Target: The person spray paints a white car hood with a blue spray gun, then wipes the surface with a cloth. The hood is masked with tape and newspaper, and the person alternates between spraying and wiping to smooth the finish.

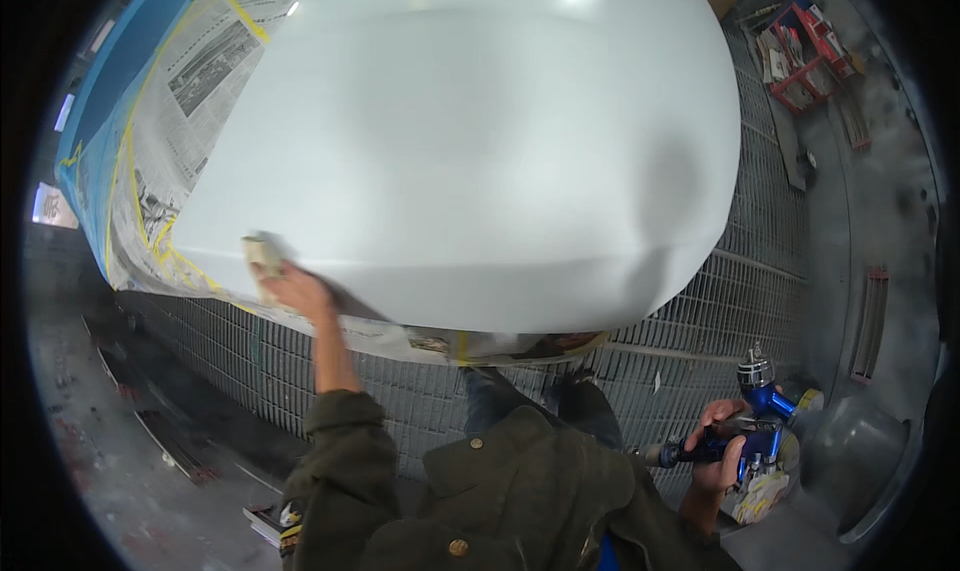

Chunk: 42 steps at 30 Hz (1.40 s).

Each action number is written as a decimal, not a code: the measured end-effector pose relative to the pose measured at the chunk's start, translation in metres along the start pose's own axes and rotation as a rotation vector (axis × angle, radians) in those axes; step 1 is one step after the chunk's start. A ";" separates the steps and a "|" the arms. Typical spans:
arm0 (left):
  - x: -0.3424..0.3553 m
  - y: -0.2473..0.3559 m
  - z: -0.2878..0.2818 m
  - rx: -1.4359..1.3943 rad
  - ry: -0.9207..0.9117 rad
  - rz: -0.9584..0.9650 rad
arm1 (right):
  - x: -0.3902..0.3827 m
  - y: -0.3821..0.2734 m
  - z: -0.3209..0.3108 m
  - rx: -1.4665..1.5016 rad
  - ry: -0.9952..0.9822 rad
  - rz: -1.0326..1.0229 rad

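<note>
A large, smooth panel [520, 151], pale grey-white and shaped like a car hood, spreads before me. My left hand [298, 289] presses a folded cream-coloured cloth [263, 258] onto the panel's near left edge. Newspaper [215, 71] and yellow tape [245, 16] mask the panel's left side, and more paper hangs below its near edge. Off to the lower right, my right hand [722, 449] is closed around a blue and metal spray gun [768, 401]. A hose fitting [655, 456] joins it on the side towards my body. The fingers partly hide its handle.
Blue bodywork or sheeting [125, 61] lies beyond the newspaper. Metal floor grating [745, 261] runs under and around the panel. A red rack [800, 56] holding papers and small items stands at the far right. A grey rounded object [860, 461] sits right beside the spray gun.
</note>
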<state>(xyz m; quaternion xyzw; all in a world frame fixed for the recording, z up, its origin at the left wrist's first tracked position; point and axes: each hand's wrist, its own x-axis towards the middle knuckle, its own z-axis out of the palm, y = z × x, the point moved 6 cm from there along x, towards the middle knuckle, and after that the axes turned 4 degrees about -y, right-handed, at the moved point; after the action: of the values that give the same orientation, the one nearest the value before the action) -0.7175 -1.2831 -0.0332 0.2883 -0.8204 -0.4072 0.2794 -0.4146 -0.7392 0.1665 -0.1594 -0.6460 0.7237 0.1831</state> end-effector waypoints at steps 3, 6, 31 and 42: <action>-0.143 0.068 0.037 0.254 -0.099 0.303 | -0.005 -0.008 -0.046 0.016 -0.081 -0.041; -0.295 0.143 0.074 0.288 -0.295 0.480 | -0.027 -0.009 -0.111 0.020 -0.004 -0.082; -0.711 0.428 0.285 -1.476 -1.867 -1.388 | 0.039 -0.014 -0.464 0.055 0.438 -0.303; -0.677 0.438 0.369 -1.086 -1.675 -1.059 | 0.289 -0.017 -0.506 -0.072 0.077 -0.043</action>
<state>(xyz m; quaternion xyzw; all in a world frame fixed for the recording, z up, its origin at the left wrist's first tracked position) -0.6221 -0.4012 -0.0104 0.0762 -0.2382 -0.8419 -0.4781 -0.4317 -0.1576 0.1272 -0.1797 -0.6674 0.6893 0.2172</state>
